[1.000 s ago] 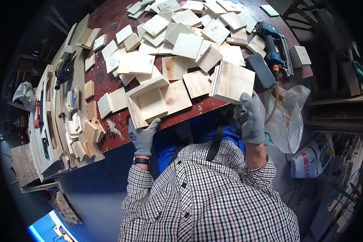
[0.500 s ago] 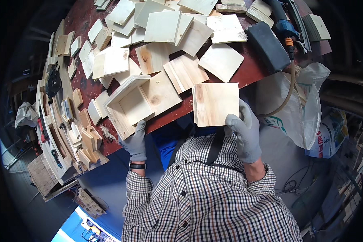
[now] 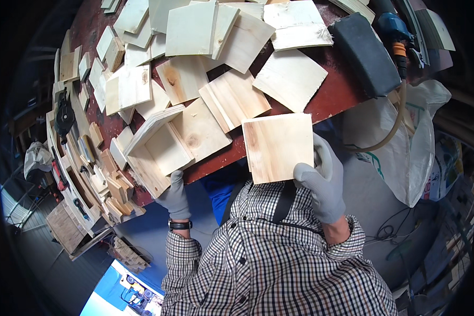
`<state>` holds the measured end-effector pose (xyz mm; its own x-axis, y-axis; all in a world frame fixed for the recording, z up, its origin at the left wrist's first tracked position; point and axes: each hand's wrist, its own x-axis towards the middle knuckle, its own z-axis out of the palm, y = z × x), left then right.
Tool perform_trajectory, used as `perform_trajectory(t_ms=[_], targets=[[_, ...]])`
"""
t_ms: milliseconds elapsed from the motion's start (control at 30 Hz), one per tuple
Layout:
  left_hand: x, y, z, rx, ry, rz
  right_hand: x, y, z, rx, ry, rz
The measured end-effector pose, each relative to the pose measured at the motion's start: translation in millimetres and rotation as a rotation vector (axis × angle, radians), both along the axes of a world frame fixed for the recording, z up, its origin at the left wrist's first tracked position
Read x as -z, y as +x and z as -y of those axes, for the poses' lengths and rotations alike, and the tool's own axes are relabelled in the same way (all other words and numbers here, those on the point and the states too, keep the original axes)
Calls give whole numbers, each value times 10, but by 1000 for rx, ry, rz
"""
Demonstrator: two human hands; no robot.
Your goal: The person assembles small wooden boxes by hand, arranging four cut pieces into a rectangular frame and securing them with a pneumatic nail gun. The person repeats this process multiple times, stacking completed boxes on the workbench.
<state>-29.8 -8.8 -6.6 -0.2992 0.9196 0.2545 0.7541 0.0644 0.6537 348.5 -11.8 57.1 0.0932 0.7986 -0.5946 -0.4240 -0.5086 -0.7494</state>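
My right hand (image 3: 324,179), in a grey work glove, grips a square wooden board (image 3: 279,148) by its right edge, thumb on top. Its thin layers hint at more than one board, but I cannot tell. The board is held in front of the table's near edge. My left hand (image 3: 175,197), also gloved, is closed on the near corner of a part-built wooden box (image 3: 167,150); its thumb shows and the other fingers are hidden beneath. That box has a raised wall at its left and sits tilted at the table edge, beside a flat board with a knot (image 3: 199,129).
Many loose square boards (image 3: 192,29) cover the red table (image 3: 342,95). A dark grey block (image 3: 366,52) and a blue air tool (image 3: 395,26) with a hose lie at the right, above a white plastic sack (image 3: 405,142). Small wood pieces (image 3: 113,184) and hand tools crowd the left.
The held board has come slightly nearer and turned a little in my right hand. My left hand stays on the box corner. The whole view has shifted slightly.
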Motion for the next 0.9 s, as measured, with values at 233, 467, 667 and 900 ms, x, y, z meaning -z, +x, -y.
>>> perform_trajectory(t_ms=[233,467,667,900], targets=[[42,-99,35,-5,-2,-64,5,-8,-35,7,1,-14],[14,-39,6,5,42,-119,49,-13,-36,15,29,3],[58,-123,49,10,-9,-76,38,-6,-20,3,-8,-20],[5,67,-3,-11,17,0,68,-37,6,8,-5,-19]])
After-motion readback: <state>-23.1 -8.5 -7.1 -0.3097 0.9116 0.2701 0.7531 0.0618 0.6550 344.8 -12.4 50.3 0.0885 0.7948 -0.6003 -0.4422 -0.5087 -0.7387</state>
